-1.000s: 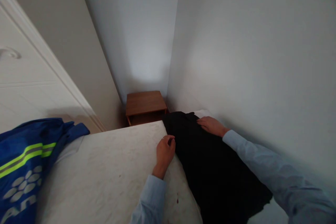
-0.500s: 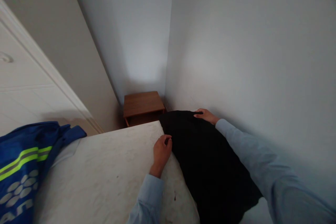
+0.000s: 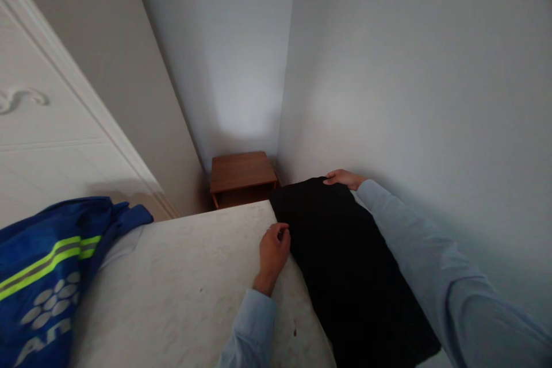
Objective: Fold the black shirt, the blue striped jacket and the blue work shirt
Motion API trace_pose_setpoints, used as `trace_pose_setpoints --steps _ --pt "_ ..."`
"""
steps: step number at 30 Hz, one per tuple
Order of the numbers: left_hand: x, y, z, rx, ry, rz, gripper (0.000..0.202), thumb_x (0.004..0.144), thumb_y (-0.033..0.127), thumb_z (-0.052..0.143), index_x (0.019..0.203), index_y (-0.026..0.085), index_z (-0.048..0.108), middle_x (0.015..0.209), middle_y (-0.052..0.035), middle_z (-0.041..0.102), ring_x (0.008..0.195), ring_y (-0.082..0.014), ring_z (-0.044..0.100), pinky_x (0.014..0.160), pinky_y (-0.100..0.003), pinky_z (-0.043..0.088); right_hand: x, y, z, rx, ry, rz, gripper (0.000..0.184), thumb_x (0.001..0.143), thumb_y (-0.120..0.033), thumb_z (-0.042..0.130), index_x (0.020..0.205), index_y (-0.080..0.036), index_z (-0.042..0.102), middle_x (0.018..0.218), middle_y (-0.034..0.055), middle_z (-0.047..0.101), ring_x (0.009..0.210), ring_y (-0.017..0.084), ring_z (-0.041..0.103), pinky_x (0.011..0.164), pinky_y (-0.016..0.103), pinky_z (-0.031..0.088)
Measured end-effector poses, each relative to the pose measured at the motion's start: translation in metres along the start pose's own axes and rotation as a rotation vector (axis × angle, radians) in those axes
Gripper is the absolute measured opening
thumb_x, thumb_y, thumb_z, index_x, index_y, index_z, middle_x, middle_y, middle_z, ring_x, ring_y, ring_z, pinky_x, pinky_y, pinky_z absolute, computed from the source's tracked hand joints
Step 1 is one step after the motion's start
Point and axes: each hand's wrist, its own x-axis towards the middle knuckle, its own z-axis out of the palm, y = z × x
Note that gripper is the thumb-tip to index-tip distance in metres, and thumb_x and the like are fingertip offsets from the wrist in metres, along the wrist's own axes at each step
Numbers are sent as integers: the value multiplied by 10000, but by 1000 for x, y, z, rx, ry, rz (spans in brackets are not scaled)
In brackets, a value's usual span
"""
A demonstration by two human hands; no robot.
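Note:
A black cloth (image 3: 340, 264), probably a folded garment though its kind cannot be made out, lies lengthwise along the wall side of a stained white mattress (image 3: 190, 276). My left hand (image 3: 275, 248) is closed in a pinch at the cloth's left edge, near its far end. At the far right corner, my right hand (image 3: 342, 179) grips the cloth between thumb and fingers, close to the wall. Some folds of the cloth are lost in its dark colour.
A blue garment (image 3: 52, 264) with yellow-green reflective stripes and white print is on the mattress at the left. Beyond the bed's far edge stands a brown wooden nightstand (image 3: 244, 171) in the corner. A white wardrobe (image 3: 56, 149) rises at left; a grey wall (image 3: 409, 86) bounds the right.
My right hand has drawn the far corner slightly outward, and the cloth's far and right edges now run straighter. My left hand keeps its pinch. The view has shifted slightly.

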Motion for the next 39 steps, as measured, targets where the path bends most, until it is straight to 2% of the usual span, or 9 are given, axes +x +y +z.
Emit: trace_pose_setpoints --steps 3,7,10,15,20,27,32,35,39 --pt "-5 3 0 70 -33 67 299 906 231 541 1169 192 677 1189 -76 662 943 -157 644 916 -322 520 0 8 -13 -80 116 -11 519 669 -566 807 969 -150 726 1041 132 739 917 233 703 845 329 590" --pt "-15 8 1 159 -67 246 307 911 274 577 1184 228 712 1406 -94 560 1230 -236 567 1098 -415 461 -2 18 -18 -197 250 21 455 661 -546 809 890 -158 742 957 116 745 944 262 692 879 358 572" --pt "-21 11 1 218 -98 321 343 944 386 557 1213 243 712 1449 -101 538 1306 -282 512 1133 -488 426 -5 20 -16 -260 327 28 419 710 -499 774 937 -148 746 959 110 744 928 256 695 854 348 571" --pt "-24 14 1 314 -154 312 469 981 475 467 1340 224 633 1543 -102 440 1436 -307 387 1180 -521 366 -8 24 -19 -349 444 16 418 840 -434 665 1110 -119 722 1031 126 740 896 225 707 798 301 571" --pt "-24 12 3 406 -160 329 498 988 487 446 1389 227 585 1579 -99 388 1478 -303 335 1180 -523 368 -4 26 -14 -542 556 -25 294 860 -360 674 1021 -123 741 1079 143 725 1010 244 682 914 328 527" --pt "-25 9 3 468 -168 323 458 964 389 519 1392 235 577 1574 -90 398 1470 -292 355 1178 -505 388 -6 3 -18 -787 691 -111 240 944 -261 578 1102 -120 692 1104 169 700 1056 251 653 933 340 481" --pt "-21 2 5 476 -169 313 455 962 380 521 1388 232 579 1568 -98 406 1471 -292 357 1175 -505 389 -10 -11 -19 -896 790 -222 347 1003 -264 428 1238 -94 618 1230 208 626 1138 276 595 986 388 452" --pt "-16 -3 8 470 -173 275 499 974 455 482 1404 215 566 1580 -118 383 1474 -309 353 1178 -526 372 -4 -2 -1 -950 762 -377 423 1026 -342 366 1297 -111 594 1294 192 594 1209 285 549 1049 425 422" --pt "-13 -1 10 411 -224 365 702 946 635 438 1509 216 436 1648 -114 225 1536 -317 218 1199 -559 317 4 30 29 -999 466 -672 507 1022 -468 356 1321 -143 606 1359 159 580 1279 262 529 1119 439 407"
